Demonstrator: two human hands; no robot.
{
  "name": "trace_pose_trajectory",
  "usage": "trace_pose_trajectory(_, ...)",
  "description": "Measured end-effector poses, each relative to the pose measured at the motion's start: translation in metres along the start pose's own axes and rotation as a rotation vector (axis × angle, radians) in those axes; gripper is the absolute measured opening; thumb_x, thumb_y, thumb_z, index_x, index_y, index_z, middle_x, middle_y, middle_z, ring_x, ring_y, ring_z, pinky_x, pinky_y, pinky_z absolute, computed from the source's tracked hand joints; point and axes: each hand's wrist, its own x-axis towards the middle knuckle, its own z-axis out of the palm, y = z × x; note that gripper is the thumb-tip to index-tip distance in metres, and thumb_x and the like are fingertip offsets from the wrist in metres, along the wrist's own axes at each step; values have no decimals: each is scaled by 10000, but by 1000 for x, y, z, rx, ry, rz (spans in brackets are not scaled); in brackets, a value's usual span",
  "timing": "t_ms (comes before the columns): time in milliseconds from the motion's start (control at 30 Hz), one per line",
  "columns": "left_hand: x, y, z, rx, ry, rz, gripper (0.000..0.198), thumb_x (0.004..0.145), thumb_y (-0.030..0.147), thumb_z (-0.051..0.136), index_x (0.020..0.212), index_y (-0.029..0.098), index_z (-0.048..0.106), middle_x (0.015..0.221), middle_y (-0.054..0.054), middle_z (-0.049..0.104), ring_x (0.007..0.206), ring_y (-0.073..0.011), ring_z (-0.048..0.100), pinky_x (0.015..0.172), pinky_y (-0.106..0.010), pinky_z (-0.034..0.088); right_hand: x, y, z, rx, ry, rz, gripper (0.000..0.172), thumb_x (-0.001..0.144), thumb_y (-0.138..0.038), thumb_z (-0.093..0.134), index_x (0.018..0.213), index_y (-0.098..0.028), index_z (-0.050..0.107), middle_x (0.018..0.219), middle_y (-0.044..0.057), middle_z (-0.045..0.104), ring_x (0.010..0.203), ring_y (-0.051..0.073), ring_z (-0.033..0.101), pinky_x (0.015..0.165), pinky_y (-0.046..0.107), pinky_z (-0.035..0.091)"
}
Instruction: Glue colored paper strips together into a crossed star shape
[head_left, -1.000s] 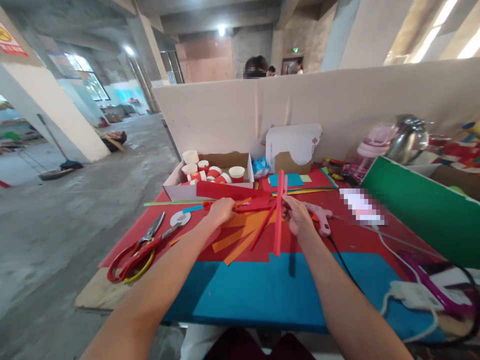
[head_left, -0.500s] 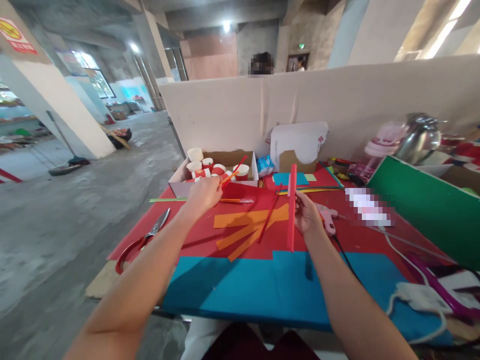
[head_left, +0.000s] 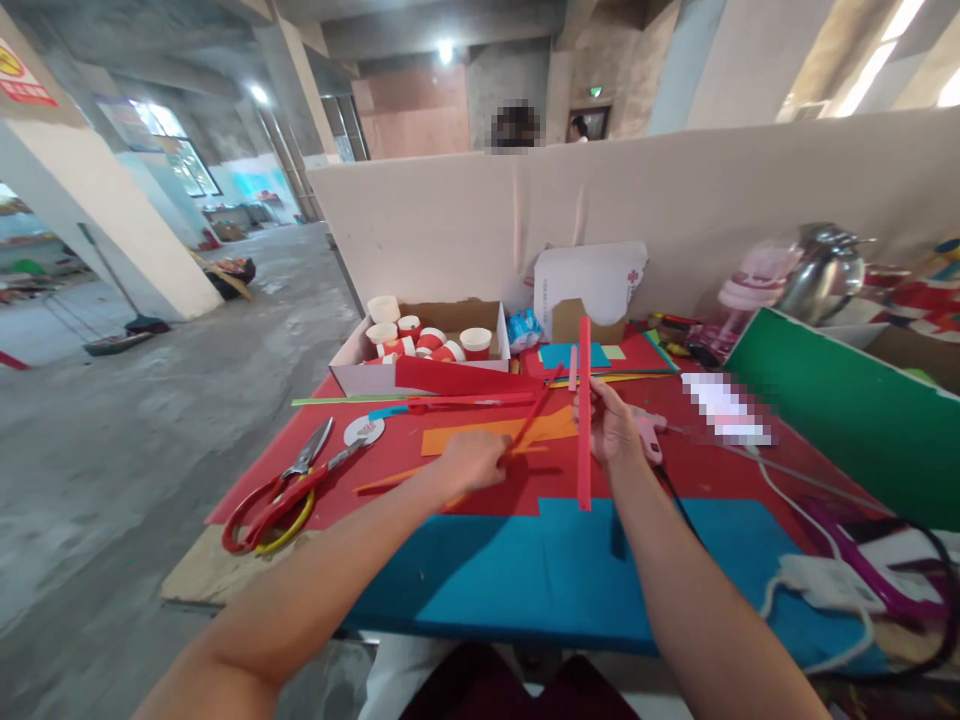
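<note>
My right hand (head_left: 611,420) holds a long, narrow red paper strip (head_left: 584,440) upright between thumb and fingers. A short pink piece (head_left: 573,366) shows just left of its upper part. My left hand (head_left: 476,462) is closed low over the table, pinching thin strips. A blurred orange end (head_left: 532,450) sticks out past its fingertips, and a narrow red strip (head_left: 540,402) slants up from them. Just what lies inside the fingers is hidden. Wider orange paper strips (head_left: 450,441) lie beneath this hand. Red-handled scissors (head_left: 281,495) rest at the left, near a round white disc (head_left: 364,431).
A white box (head_left: 364,377) with several red-and-white paper cups stands at the back. A pink glue gun (head_left: 649,432) lies beside my right hand. Further right are a green panel (head_left: 832,410), a steel jug (head_left: 821,275) and a white cable block (head_left: 817,585). Blue sheet (head_left: 487,570) covers the front.
My left hand has come down and to the right, from the cup box to the orange strips. The disc and more of the scissors now show. My right hand stays nearly in place.
</note>
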Motion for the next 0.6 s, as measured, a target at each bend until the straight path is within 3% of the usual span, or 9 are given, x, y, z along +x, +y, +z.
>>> trace_pose_trajectory(133,16,-37,-13,88,102,-202,253,817,181,426,985,167,614,967,-162,658,906,-280,626,723,-333,462,-2,-1,1,0,-1,-5,243,612,-287,723,616,-206,494,464,-89,523,376,59,468,359,179,415)
trace_pose_trajectory(267,19,-55,-27,38,141,-202,242,769,351,550,949,211,631,1000,-116,658,960,-290,604,737,-335,465,-4,0,5,30,3,10,242,587,-269,736,614,-197,506,454,-89,515,379,50,469,341,151,393)
trace_pose_trajectory(400,29,-40,-30,-40,160,-195,241,810,356,489,887,206,662,959,-107,668,936,-252,616,747,-309,467,-5,3,7,13,3,0,228,595,-275,723,602,-197,509,460,-83,512,377,51,467,339,158,390)
trace_pose_trajectory(500,47,-22,-23,-43,133,-212,304,792,402,518,948,184,660,1008,-131,659,950,-270,613,752,-326,479,-5,4,6,-20,-6,0,226,603,-287,716,600,-201,507,472,-75,529,385,62,483,355,173,403)
trace_pose_trajectory(600,62,-14,-16,-9,132,-248,286,790,285,514,1005,151,645,1010,-161,654,949,-269,617,750,-321,486,-4,5,4,-44,-28,-4,235,611,-303,715,610,-203,502,471,-74,532,391,67,492,367,178,410)
